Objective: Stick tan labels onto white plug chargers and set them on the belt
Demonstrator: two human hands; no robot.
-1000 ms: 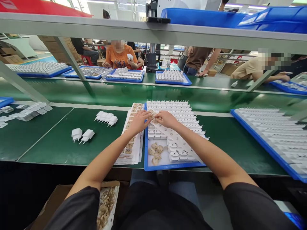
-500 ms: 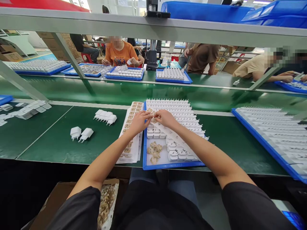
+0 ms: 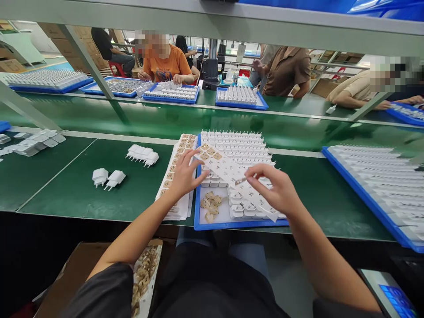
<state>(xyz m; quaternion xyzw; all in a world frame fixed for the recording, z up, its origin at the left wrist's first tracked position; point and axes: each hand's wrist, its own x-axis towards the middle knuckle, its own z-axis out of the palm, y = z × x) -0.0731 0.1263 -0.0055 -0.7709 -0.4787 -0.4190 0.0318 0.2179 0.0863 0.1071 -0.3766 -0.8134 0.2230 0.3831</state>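
My right hand (image 3: 274, 184) pinches a small, thin sticker (image 3: 240, 180) edge-on between thumb and forefinger, over a white sticker sheet (image 3: 222, 171). That sheet lies slantwise across rows of white plug adapters (image 3: 232, 143) in a blue tray (image 3: 238, 226). A few tan stickers (image 3: 210, 152) sit at its far left end; the rest of it shows bare white with small dark marks. Fingers apart, my left hand (image 3: 184, 176) is at the sheet's left edge; whether its fingertips touch it I cannot tell. Crumpled tan pieces (image 3: 211, 206) lie in the tray's near left corner.
Left of the tray is a stack of sticker sheets (image 3: 174, 185). Loose plug adapters (image 3: 142, 154) rest on the green bench farther left. Another full tray (image 3: 367, 194) is at right. A shelf beam (image 3: 212, 22) crosses overhead. A co-worker in orange (image 3: 167, 62) sits opposite.
My hands were together at the sheet's far end. The right hand has moved right and nearer with a sticker in its pinch; the left hand has spread its fingers. The view has tilted down slightly.
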